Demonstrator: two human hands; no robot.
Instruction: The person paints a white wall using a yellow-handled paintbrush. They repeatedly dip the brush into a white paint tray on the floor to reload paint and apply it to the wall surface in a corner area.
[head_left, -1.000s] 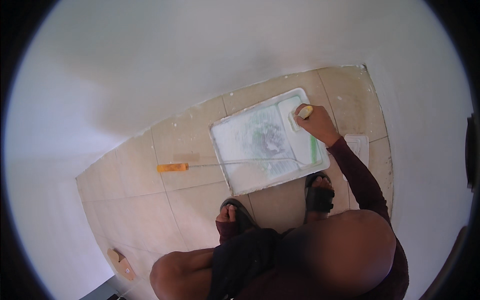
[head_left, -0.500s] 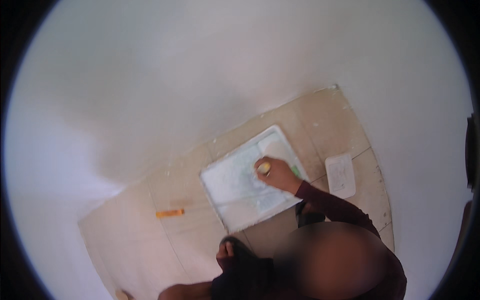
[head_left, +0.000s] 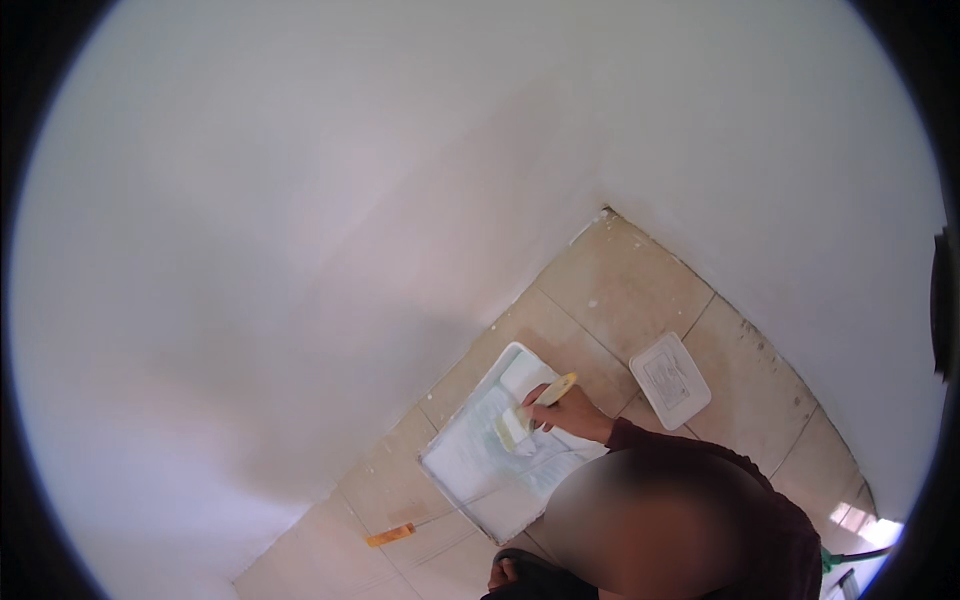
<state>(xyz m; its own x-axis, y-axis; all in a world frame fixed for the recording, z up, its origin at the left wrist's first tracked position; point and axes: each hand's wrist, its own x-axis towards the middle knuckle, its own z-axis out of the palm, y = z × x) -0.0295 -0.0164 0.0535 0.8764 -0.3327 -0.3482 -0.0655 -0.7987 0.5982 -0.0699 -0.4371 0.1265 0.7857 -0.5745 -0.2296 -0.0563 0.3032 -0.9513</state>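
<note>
The right hand (head_left: 570, 411) grips a paintbrush (head_left: 514, 429) over a paint-streaked tray (head_left: 464, 446). An orange handle (head_left: 390, 535) shows to its left

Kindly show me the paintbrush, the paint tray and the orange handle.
Paintbrush (head_left: 560, 387), head view: on its yellow handle.
Paint tray (head_left: 514, 347), head view: on its far rim corner.
Orange handle (head_left: 390, 535), head view: on its middle.

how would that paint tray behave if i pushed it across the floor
The paint tray would probably slide rather than tip, since it lies broad and flat on the tiles. The white paint coating it might smear and feel slippery.
</note>
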